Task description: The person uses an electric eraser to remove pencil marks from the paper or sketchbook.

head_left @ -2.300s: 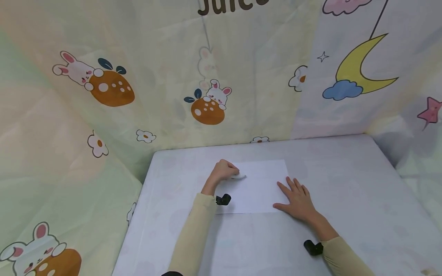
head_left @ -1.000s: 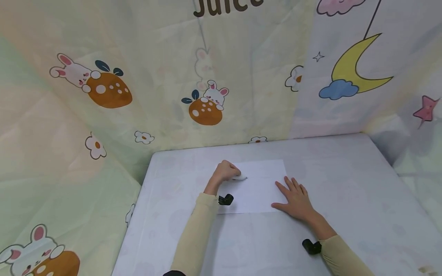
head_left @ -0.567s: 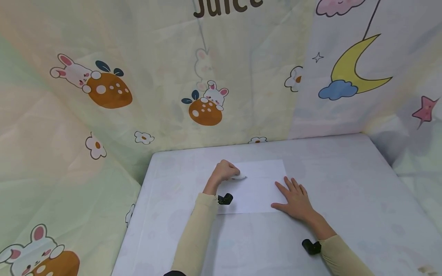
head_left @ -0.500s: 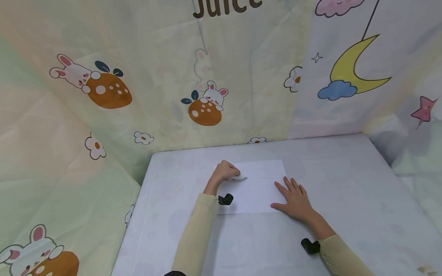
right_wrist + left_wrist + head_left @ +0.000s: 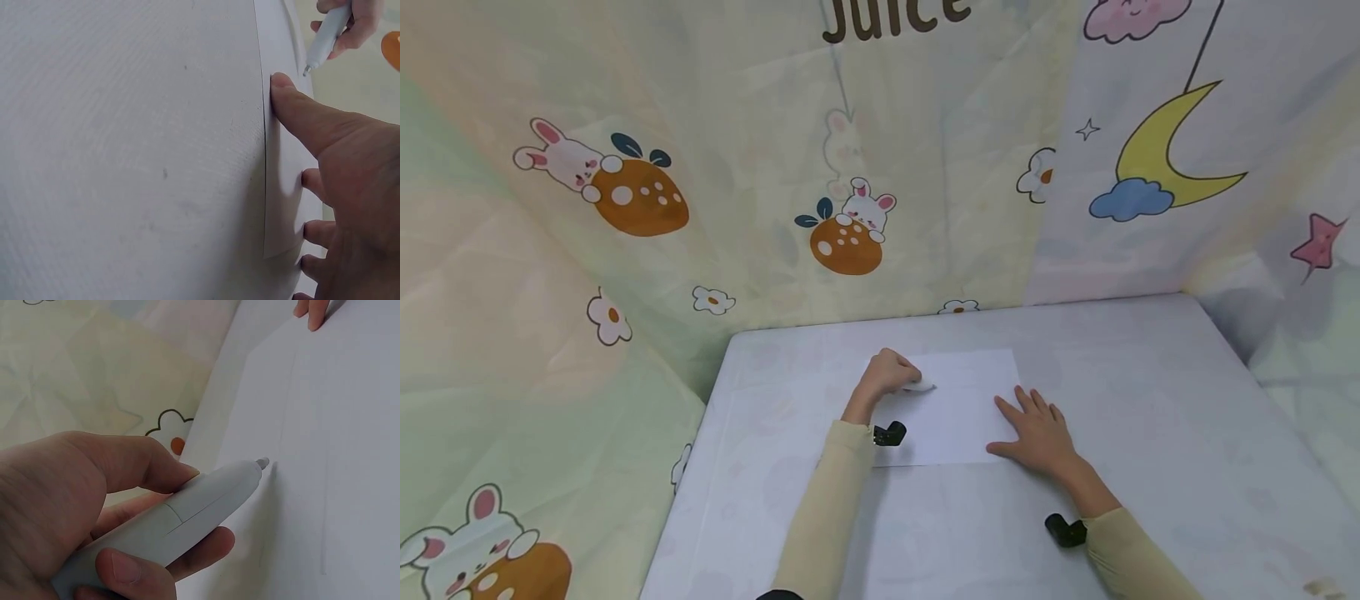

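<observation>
Printed cloth is hanging behind the left hand, whose fingers are clasping a white pen over the paper. Should the right hand, resting rightward of that grip, be easing off, the paper could be slipping; the pen's long axis is running sideways, its tip pointing rightward.

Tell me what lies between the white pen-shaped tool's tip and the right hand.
Only white paper, marked with faint lines, as the left wrist view shows.
</observation>
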A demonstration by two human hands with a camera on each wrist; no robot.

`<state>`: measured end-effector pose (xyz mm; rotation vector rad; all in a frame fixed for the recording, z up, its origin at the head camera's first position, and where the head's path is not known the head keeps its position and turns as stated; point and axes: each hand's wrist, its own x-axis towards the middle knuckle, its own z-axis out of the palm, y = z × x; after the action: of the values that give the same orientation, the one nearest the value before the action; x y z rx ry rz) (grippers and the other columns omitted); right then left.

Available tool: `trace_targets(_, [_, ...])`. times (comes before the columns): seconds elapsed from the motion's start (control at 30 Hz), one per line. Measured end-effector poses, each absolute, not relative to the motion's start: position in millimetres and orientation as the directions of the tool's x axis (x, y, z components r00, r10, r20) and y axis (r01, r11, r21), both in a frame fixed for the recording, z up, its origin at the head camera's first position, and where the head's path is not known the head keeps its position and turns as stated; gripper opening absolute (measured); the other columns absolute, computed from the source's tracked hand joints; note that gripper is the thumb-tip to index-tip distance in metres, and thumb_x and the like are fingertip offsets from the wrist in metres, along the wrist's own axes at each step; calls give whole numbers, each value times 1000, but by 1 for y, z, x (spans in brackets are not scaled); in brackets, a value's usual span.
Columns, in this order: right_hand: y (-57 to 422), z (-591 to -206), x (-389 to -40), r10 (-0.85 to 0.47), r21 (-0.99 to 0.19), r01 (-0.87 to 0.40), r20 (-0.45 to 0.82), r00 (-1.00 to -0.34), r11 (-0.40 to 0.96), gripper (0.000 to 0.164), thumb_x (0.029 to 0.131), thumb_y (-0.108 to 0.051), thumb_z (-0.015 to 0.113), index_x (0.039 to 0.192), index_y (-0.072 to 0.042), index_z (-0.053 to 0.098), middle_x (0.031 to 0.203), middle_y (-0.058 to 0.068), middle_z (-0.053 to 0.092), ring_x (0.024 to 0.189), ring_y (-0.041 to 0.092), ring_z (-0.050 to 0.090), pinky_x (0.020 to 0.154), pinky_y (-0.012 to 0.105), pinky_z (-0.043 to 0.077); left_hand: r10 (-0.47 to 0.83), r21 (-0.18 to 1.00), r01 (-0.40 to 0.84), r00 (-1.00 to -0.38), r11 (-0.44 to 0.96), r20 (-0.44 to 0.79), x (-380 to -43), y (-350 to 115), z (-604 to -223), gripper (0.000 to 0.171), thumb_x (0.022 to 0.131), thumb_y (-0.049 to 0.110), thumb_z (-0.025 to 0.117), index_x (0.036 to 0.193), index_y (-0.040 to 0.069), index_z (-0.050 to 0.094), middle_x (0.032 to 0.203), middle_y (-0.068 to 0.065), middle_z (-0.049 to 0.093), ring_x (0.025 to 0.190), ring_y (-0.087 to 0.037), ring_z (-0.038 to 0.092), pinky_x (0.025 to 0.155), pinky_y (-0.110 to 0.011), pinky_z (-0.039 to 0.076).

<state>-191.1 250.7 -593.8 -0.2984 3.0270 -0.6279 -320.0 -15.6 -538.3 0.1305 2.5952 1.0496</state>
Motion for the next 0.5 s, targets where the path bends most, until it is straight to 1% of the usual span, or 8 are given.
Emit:
trace_targets(0.13, [250, -596, -193, -189, -409, -173, 2, -982, 896, 86, 75, -53, 76, 143, -6, 48, 150, 31, 28, 137, 53, 18, 101, 71, 15, 198, 695, -56, -939, 717, -280, -322, -14, -543, 9, 76, 20, 72, 79, 16, 80, 77, 1, 69, 60, -15, 58, 58, -35, 51])
trace_targets(0.3, [249, -594, -192, -182, -412, -163, -7, -983, 897, 87, 76, -52, 76, 143, -6, 47, 151, 30, 27, 137, 53, 17, 102, 70, 14, 203, 696, -56, -937, 716, -284, -321, -9, -543, 9, 76, 22, 73, 80, 17, 80, 77, 2, 68, 59, -13, 56, 55, -31, 48])
trace_targets(0.5, [248, -590, -189, -167, -409, -152, -2, -986, 900, 85, 75, -50, 77, 142, -5, 49, 149, 31, 30, 136, 53, 20, 101, 70, 16, 187, 687, -65, -940, 723, -285, -319, -13, -538, 11, 76, 21, 72, 81, 15, 80, 74, 0, 68, 56, -13, 53, 54, -30, 46])
